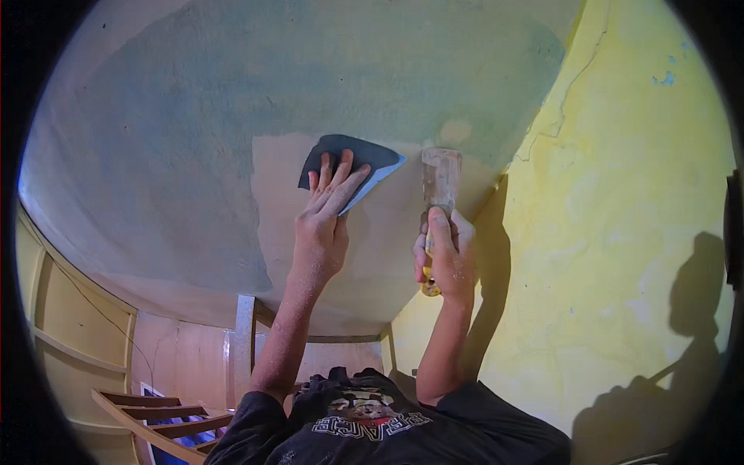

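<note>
Raised overhead, my left hand [329,194] holds a dark sheet of sandpaper [341,146] against the ceiling, its fingers laid over the sheet. One edge of the sheet curls away and shows a pale blue underside. To its right, my right hand [446,240] is closed round the yellow handle of a putty knife [441,174], whose blade points up and is smeared with pale filler. Whether the blade touches the ceiling, I cannot tell. Pale dust coats both hands and forearms. Around the hands lies a lighter patch of ceiling [275,221], bordered by a grey-green area [349,74].
A yellow wall [604,201] with a long crack and flaked spots rises on the right, bearing my shadow. Below left stands a brown wooden ladder-like frame [155,418]. A wooden post [245,333] stands near my left forearm, and cream panelling [81,310] lines the far left.
</note>
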A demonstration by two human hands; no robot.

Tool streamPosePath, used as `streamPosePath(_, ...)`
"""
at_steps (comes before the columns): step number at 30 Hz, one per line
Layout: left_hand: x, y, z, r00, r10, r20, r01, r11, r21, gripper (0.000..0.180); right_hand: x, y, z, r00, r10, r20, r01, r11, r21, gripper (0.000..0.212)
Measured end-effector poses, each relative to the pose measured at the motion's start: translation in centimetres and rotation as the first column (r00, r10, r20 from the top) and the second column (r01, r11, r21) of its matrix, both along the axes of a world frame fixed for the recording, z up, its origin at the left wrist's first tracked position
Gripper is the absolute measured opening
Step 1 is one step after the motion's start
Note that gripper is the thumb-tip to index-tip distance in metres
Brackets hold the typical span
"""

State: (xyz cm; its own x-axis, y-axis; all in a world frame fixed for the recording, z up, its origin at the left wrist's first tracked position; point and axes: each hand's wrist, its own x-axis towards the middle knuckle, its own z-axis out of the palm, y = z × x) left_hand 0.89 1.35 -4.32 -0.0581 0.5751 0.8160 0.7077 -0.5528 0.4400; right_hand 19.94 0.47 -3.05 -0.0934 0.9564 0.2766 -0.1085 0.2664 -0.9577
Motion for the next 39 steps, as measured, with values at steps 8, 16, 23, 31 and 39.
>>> streamPosePath(8,0.2,0.0,-0.3,1.0,-0.009,0.002,0.009,1.0,0.021,0.059,-0.7,0.0,-0.5,0.999,-0.026,-0.033,0.027,1.0,0.011,0.03)
streamPosePath(16,-0.2,0.0,-0.1,1.0,0.008,0.002,-0.008,1.0,0.007,0.058,-1.4,-0.3,-0.1,0.998,-0.029,-0.051,0.028,0.999,-0.032,0.032)
streamPosePath(23,-0.2,0.1,-0.4,1.0,0.027,0.006,-0.027,1.0,0.014,0.055,-1.6,-0.1,0.3,0.998,-0.043,-0.051,0.044,0.999,0.014,0.034)
streamPosePath(31,-0.5,-0.3,-0.4,1.0,0.011,0.001,-0.011,1.0,-0.001,0.054,-1.1,-0.9,0.2,0.999,-0.045,-0.02,0.044,0.997,-0.063,0.034)
streamPosePath(39,-0.7,0.1,-0.7,0.999,-0.031,0.022,0.031,0.999,0.013,0.059,-0.4,-0.3,0.1,1.0,-0.016,-0.002,0.016,0.999,-0.035,0.037)
